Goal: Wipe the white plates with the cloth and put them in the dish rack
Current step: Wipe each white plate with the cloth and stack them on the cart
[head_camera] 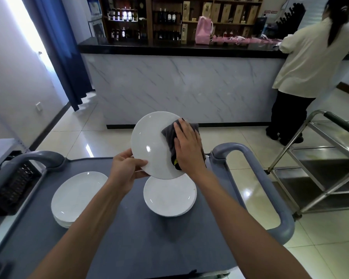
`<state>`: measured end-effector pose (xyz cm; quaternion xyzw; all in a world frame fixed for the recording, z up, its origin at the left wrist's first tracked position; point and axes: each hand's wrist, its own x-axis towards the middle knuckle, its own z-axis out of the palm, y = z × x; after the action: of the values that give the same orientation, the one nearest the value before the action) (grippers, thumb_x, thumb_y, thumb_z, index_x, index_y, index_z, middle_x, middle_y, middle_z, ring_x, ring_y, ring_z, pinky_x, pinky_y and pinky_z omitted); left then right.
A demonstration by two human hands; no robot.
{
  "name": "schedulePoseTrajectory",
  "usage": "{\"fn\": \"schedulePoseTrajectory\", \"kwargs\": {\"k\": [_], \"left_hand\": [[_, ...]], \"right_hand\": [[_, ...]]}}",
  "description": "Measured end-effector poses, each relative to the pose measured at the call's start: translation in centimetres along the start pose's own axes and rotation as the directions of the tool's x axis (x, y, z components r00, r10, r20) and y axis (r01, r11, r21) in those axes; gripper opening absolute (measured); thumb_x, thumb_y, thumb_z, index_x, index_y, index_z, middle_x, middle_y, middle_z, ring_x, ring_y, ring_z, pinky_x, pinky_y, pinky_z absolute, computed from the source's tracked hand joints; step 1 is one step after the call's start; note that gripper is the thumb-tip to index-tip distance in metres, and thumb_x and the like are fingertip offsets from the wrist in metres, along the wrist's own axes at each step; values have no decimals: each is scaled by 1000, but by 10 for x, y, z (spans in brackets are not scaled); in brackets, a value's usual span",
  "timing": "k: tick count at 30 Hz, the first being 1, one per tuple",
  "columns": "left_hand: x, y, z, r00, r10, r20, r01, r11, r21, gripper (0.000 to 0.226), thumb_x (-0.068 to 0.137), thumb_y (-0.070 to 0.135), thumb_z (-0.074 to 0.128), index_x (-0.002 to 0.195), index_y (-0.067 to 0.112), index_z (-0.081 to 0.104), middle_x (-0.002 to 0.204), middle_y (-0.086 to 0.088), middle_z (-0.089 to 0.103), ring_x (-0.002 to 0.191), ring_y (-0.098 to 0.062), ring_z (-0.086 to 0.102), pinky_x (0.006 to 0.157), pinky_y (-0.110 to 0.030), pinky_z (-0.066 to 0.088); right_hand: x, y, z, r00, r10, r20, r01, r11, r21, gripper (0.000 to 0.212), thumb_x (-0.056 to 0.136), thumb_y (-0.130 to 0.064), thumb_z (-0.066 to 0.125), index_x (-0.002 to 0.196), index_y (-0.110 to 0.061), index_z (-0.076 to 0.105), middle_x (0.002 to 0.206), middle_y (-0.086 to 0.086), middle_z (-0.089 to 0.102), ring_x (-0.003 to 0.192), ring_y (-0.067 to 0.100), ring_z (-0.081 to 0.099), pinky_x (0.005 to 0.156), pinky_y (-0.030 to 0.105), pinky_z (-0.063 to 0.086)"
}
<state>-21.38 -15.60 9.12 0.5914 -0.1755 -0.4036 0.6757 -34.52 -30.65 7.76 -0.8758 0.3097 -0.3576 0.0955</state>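
Right now my right hand (186,147) presses the grey cloth (170,135) flat-fingered against the raised plate (151,143), while my left hand (127,168) pinches its lower rim to steady it. Below wait two plate stacks (169,196); the black rack (12,186) sits far left.

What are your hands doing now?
Left hand grips plate. Right hand presses cloth on it. Nothing in the way.
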Motion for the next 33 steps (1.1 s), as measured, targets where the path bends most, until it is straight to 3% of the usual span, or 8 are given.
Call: {"fn": "schedulePoseTrajectory", "kwargs": {"k": [7,18,28,33], "left_hand": [[-7,-4,-4,999,-25,47,23,999,41,40,80,-19,58,101,11,74,92,-12,77,75,-33,74,61,-42,60],[-7,-5,-16,999,-9,51,7,1000,24,42,81,-19,56,107,9,73,95,-15,76,80,-34,74,65,-45,61],[-10,-11,-8,993,-3,115,-5,998,66,43,82,-19,55,106,11,75,98,-18,75,83,-38,74,65,-45,60],[-9,-6,-1,983,-32,182,5,990,144,33,86,-16,55,108,5,68,96,-13,76,88,-38,74,65,-44,61]], "right_hand": [[1,-26,8,996,-84,19,83,995,54,48,100,-7,43,148,-4,45,159,13,36,148,31,31,121,49,21],[-21,-42,7,918,-388,86,376,918,130,47,94,-4,53,141,-8,56,153,12,47,144,31,40,116,50,31],[-43,-31,1,907,-413,79,401,906,134,51,93,-3,62,143,-10,56,156,14,41,148,32,33,119,50,29],[-23,-43,5,909,-411,66,400,907,135,50,96,-20,51,145,-10,51,159,14,37,150,32,28,122,51,23]]}}
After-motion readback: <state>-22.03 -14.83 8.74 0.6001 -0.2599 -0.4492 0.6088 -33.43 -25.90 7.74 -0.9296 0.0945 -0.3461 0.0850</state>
